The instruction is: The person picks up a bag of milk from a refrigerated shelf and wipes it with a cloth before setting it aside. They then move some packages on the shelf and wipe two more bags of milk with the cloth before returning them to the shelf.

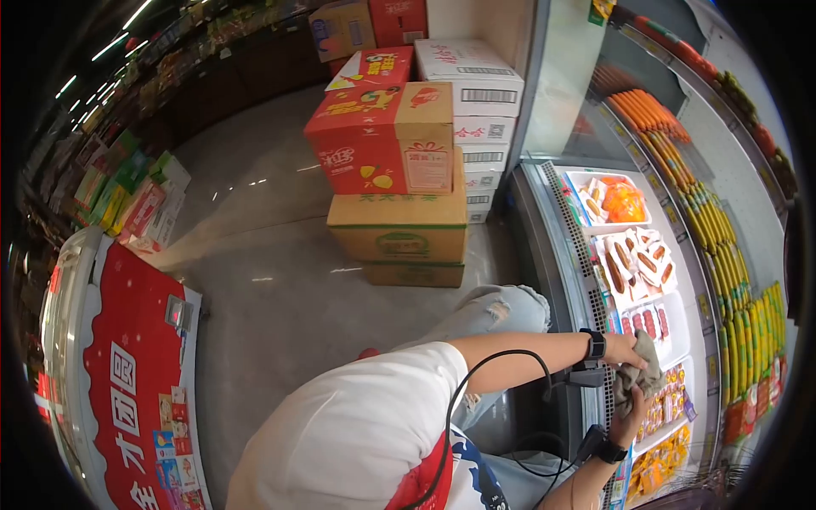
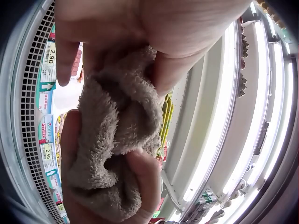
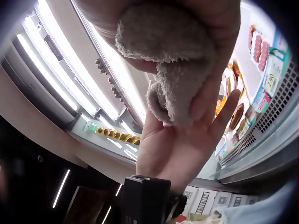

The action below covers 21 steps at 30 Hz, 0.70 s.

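A grey-brown fluffy cloth (image 1: 644, 364) is bunched between both hands above the edge of a chilled display. My left hand (image 1: 623, 349) grips its upper part, with one finger sticking out to the side in the left wrist view. Just below in the head view, my right hand (image 1: 630, 418) holds the lower part. Seen from the left wrist, the cloth (image 2: 110, 135) hangs in folds from the left hand (image 2: 140, 28), and the right fingers (image 2: 148, 179) curl round its lower end. In the right wrist view, the cloth (image 3: 180, 70) partly hides both hands' fingers.
Trays of sausages (image 1: 637, 263) and packaged snacks (image 1: 667, 399) lie in the display, behind a perforated edge with price tags (image 2: 48, 156). Stacked cartons (image 1: 382, 144) stand on the floor beyond it. A red-fronted case (image 1: 127, 340) is at the left. Black cables (image 1: 484, 361) run along the arms.
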### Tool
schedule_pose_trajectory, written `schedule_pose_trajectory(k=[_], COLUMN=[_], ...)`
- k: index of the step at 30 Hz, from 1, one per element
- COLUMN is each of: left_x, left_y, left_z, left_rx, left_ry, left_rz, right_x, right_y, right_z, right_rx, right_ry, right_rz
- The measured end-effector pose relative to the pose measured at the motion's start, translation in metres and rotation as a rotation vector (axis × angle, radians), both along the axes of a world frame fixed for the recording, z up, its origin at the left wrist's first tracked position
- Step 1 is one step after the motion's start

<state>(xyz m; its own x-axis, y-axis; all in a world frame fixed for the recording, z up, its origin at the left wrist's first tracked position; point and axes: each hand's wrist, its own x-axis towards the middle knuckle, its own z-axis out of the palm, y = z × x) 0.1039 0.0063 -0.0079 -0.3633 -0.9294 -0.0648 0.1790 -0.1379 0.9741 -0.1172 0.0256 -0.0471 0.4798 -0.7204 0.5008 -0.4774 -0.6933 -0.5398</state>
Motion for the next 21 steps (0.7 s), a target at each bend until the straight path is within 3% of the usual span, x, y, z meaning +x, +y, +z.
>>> schedule_pose_trajectory(k=[1, 2, 4, 5, 6, 7, 8, 9, 10, 11, 15, 17, 21], left_x=[-0.002, -0.004, -0.008, -0.018, -0.014, -0.015, -0.026, -0.026, -0.032, -0.034, -0.058, -0.068, -0.083], left_y=[-0.003, -0.007, -0.01, -0.016, -0.015, -0.012, -0.024, -0.027, -0.031, -0.028, -0.021, -0.015, -0.023], left_z=[-0.003, -0.006, -0.006, -0.02, -0.012, -0.005, -0.027, -0.027, -0.034, -0.031, -0.017, -0.001, -0.009], left_rx=[-0.06, -0.12, -0.147, -0.206, -0.118, -0.113, -0.184, -0.123, -0.176, -0.206, -0.049, -0.037, 0.005], left_ry=[-0.059, -0.116, -0.05, 0.151, 0.078, -0.043, 0.173, 0.066, 0.082, 0.064, 0.204, 0.117, 0.167], left_rz=[0.043, 0.08, 0.107, 0.14, 0.092, 0.169, 0.138, 0.059, 0.016, 0.038, -0.081, -0.139, -0.15], right_x=[0.006, 0.012, 0.032, 0.025, 0.023, 0.018, 0.013, -0.011, -0.001, -0.01, -0.012, -0.021, -0.026], right_y=[0.005, 0.01, 0.023, 0.017, 0.018, 0.017, 0.015, 0.001, 0.013, 0.019, 0.018, 0.02, 0.02], right_z=[0.01, 0.022, 0.054, 0.045, 0.047, 0.05, 0.04, 0.0, 0.029, 0.038, 0.034, 0.031, 0.044], right_rx=[0.077, 0.399, 0.981, 1.003, 1.025, 1.072, 1.028, 0.84, 0.946, 0.933, 0.912, 0.926, 0.824], right_ry=[-0.066, -0.268, -0.893, -0.918, -0.928, -0.917, -0.968, -0.825, -0.928, -0.962, -0.934, -0.931, -0.941], right_rz=[0.017, 0.046, -0.02, -0.062, -0.037, -0.016, -0.043, -0.22, -0.252, -0.162, -0.188, -0.221, -0.341])
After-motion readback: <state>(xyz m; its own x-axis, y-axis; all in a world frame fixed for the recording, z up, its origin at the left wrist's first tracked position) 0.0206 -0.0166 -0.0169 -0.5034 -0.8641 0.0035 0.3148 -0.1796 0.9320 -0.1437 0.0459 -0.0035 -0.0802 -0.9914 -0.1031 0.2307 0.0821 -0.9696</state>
